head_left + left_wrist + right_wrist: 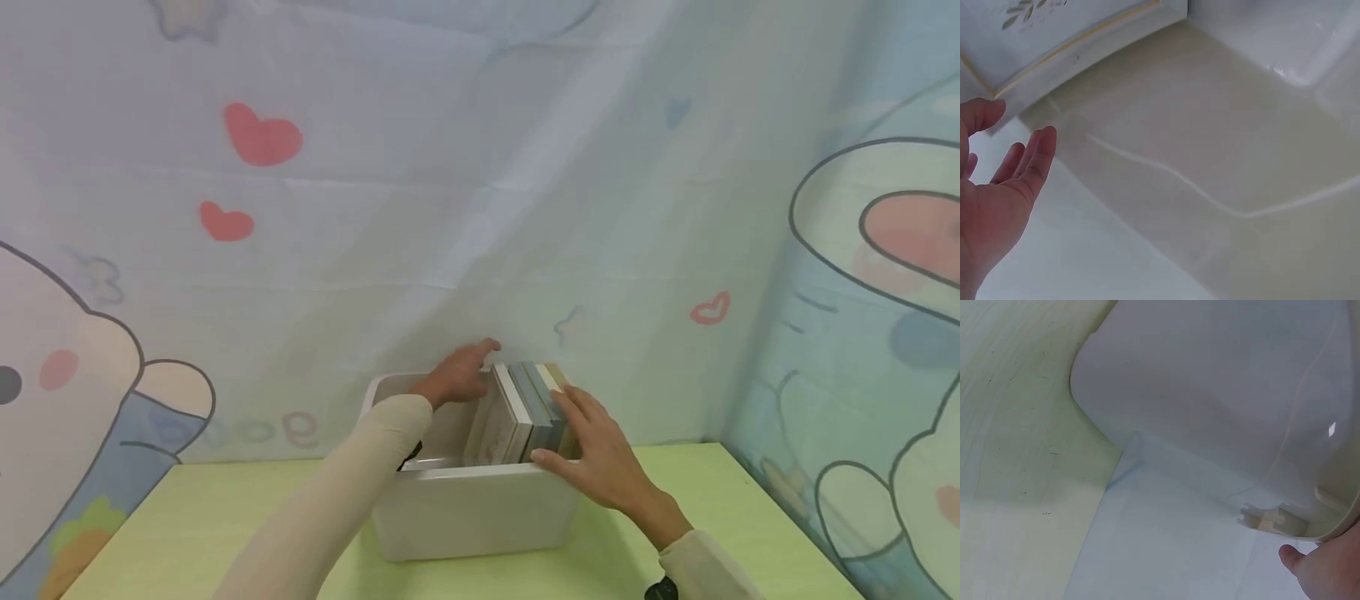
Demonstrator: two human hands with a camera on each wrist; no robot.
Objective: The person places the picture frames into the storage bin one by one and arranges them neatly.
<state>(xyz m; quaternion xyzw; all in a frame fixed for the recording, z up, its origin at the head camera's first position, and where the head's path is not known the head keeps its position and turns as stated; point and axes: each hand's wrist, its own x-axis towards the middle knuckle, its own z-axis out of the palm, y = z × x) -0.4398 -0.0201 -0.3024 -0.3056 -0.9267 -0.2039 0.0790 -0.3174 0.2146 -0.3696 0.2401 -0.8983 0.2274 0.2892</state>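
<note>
Several books [534, 404] with white, blue and tan spines stand on edge, leaning slightly, in the right part of a white plastic bin [472, 517]. My left hand [459, 375] reaches over the bin at its back, beside the leftmost books. Its thumb and fingers are spread, and nothing is held. In the left wrist view a white cover [1029, 37] with a gold line and leaf print is near the thumb of that hand [1004, 200]. My right hand [603, 450] lies at the bin's right end, fingers extended against the rightmost book, thumb at the front rim.
The bin stands on a pale green tabletop [262, 517], close to a cloth backdrop [360, 250] printed with hearts and cartoon animals. Another printed cloth side [847, 375] borders the table at right. The bin's left part shows its bare inner floor.
</note>
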